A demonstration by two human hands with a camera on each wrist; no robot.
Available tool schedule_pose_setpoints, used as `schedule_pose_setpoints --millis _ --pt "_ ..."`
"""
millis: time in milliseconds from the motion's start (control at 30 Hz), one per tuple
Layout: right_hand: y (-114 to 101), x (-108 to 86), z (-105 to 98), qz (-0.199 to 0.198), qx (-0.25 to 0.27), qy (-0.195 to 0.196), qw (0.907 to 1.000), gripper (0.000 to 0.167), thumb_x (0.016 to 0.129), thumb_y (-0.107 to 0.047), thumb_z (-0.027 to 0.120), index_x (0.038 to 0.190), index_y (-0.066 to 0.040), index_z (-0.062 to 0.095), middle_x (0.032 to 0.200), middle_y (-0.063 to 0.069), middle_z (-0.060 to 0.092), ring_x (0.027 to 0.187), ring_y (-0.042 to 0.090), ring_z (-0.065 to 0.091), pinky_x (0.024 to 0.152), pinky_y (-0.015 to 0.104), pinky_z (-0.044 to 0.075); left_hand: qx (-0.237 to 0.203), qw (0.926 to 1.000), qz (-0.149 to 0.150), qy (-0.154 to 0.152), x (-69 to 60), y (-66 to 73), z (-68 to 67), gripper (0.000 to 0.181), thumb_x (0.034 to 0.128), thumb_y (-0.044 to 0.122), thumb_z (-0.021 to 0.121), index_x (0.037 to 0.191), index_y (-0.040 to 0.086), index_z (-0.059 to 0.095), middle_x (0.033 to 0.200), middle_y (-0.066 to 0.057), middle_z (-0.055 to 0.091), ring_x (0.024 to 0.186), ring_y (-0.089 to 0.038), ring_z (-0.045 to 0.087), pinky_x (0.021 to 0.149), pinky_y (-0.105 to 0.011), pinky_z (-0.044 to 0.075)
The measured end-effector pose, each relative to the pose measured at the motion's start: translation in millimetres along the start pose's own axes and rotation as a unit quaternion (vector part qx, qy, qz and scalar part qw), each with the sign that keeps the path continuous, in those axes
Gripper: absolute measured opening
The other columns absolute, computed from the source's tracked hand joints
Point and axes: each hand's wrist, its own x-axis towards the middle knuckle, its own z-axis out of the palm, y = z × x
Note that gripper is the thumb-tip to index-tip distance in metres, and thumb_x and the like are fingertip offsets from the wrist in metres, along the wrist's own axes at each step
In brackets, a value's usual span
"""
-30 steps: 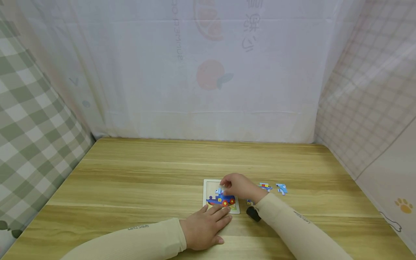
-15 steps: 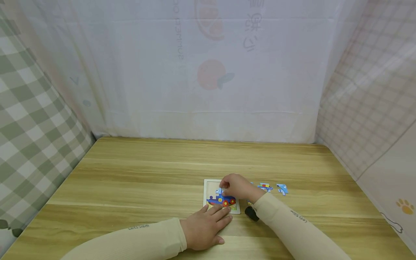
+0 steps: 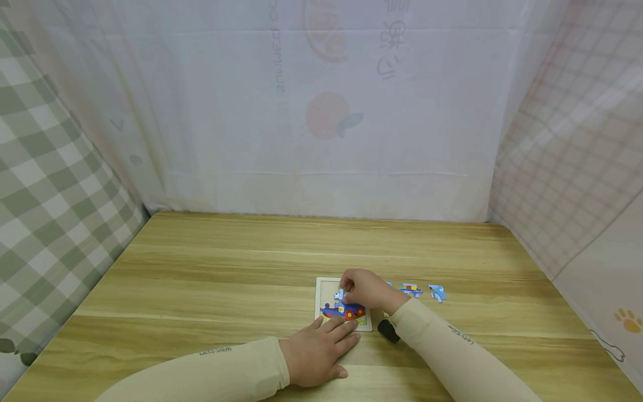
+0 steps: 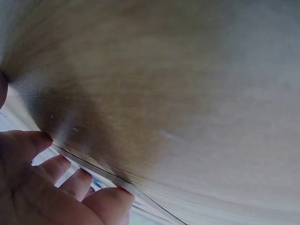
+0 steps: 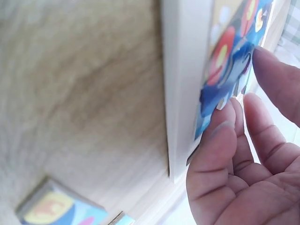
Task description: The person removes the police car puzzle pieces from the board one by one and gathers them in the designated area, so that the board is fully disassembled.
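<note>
A small jigsaw board with a pale frame (image 3: 318,296) lies on the table, with a blue vehicle picture (image 3: 351,310) filling its lower part. My left hand (image 3: 317,353) rests flat, its fingers over the board's near edge; the left wrist view shows those fingertips along the frame (image 4: 105,174). Above the vehicle, my right hand (image 3: 369,290) bends its fingers and thumb at a light-blue puzzle piece with an eye (image 3: 337,295), seemingly pinching it. The right wrist view has the thumb (image 5: 276,77) and fingers close against the picture; they hide most of the piece.
Right of the board lie loose puzzle pieces, among them a red-and-yellow one (image 3: 411,290) and a light-blue one (image 3: 437,293). A black object (image 3: 388,330) sits by the right wrist. Curtains enclose the wooden table (image 3: 211,268).
The right fingers shift only slightly at the light-blue piece. The left hand stays in place on the board.
</note>
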Motion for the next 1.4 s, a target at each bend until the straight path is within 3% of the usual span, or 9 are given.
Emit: schedule_pose_setpoints --millis 933,1400 --pt "1.2 -4.5 -4.2 -0.045 0.060 -0.013 0.9971 0.015 0.080 0.003 0.073 0.091 -0.004 0.065 0.080 0.000 0.057 0.075 0.013 0.050 0.071 0.028 0.046 -0.007 0.9999 -0.001 -0.011 1.3 0.1 -1.0 0.060 0.0966 0.054 0.045 0.147 0.021 0.041 0.155 0.002 0.033 0.140 -0.017 0.031 0.101 -0.043 0.043" --pt "4.3 -6.0 -6.2 -0.051 0.124 -0.022 0.9908 0.012 0.085 0.004 0.066 0.095 -0.002 0.063 0.077 0.001 0.054 0.071 0.013 0.048 0.067 0.028 0.043 -0.013 0.9997 -0.004 -0.021 0.9 -0.1 -1.3 0.062 0.0966 0.055 0.044 0.148 0.021 0.040 0.155 0.002 0.031 0.141 -0.017 0.030 0.101 -0.043 0.043"
